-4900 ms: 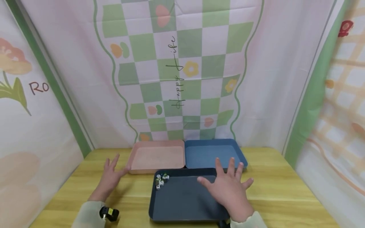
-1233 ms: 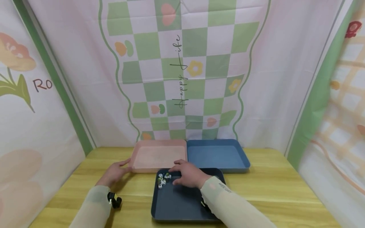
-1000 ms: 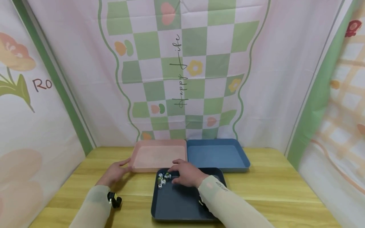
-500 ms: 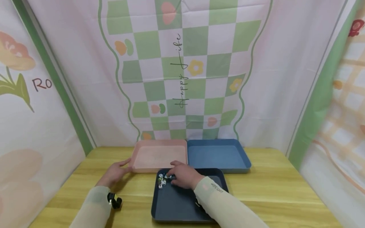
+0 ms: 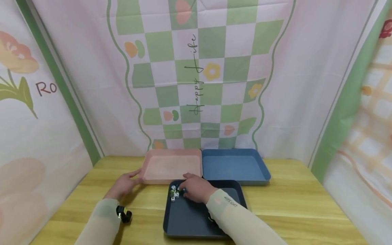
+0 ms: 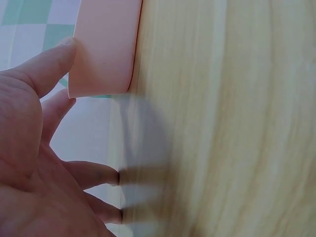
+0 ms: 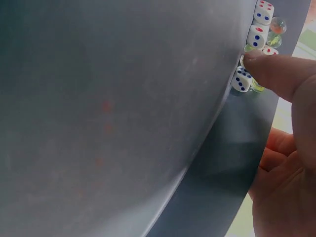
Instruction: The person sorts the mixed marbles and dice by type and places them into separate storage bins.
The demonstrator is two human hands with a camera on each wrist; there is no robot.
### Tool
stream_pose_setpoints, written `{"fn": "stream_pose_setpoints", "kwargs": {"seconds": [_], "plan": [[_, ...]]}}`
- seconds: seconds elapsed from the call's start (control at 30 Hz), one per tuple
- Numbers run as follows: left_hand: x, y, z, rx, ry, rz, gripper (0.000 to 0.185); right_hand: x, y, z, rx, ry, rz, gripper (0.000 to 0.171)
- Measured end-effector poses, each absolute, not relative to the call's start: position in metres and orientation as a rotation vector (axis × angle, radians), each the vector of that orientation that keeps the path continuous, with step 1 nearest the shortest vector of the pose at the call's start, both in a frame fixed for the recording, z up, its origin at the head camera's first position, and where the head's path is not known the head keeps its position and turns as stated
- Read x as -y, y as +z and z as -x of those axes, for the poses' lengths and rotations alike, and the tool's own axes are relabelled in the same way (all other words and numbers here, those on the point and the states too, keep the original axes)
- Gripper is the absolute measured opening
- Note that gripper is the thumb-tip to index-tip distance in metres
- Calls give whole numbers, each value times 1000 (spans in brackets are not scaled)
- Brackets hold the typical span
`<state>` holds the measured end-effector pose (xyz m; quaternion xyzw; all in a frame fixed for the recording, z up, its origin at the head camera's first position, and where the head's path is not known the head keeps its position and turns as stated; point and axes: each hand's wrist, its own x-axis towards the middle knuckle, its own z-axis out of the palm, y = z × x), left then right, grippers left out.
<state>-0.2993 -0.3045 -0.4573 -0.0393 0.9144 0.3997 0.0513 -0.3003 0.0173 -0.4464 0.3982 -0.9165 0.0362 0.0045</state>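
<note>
My left hand (image 5: 125, 185) touches the near left corner of the pink tray (image 5: 146, 181) with thumb and index fingertips. Its other fingers (image 6: 94, 174) are spread with their tips at the tabletop. Over the far left part of the dark grey tray (image 5: 186, 219), my right hand (image 5: 197, 188) reaches down to a small cluster of white dice (image 7: 256, 36) and clear glass marbles (image 7: 278, 25). The right thumb (image 7: 271, 69) covers part of the cluster in the right wrist view. The index fingertip is hidden there, so whether a piece is pinched is unclear.
A blue tray (image 5: 235, 170) stands to the right of the pink one, their sides meeting. The grey tray sits in front of both on a wood-grain table (image 5: 303, 200). Printed curtains (image 5: 171, 75) hang behind and at both sides.
The left hand has moved from beside the pink tray to its corner. My right hand, earlier spread over the grey tray's right side, has moved left, its fingertips now at the dice.
</note>
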Motion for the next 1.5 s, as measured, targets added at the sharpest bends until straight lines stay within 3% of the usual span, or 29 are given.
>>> {"fn": "stream_pose_setpoints", "kwargs": {"seconds": [0.63,1.23,1.37,1.5], "plan": [[308,-463,304,-2782,1209,112,65,-16,-448,301,2860,61,-1242,11],[307,-464,304,-2751,1223,175,69,-32,-438,304,2901,622,-1174,11],[307,-465,305,-2747,1233,166,69,-37,-434,309,2865,799,-1077,13],[307,-465,304,-2747,1245,157,68,-40,-432,316,2740,1042,-798,16]]}}
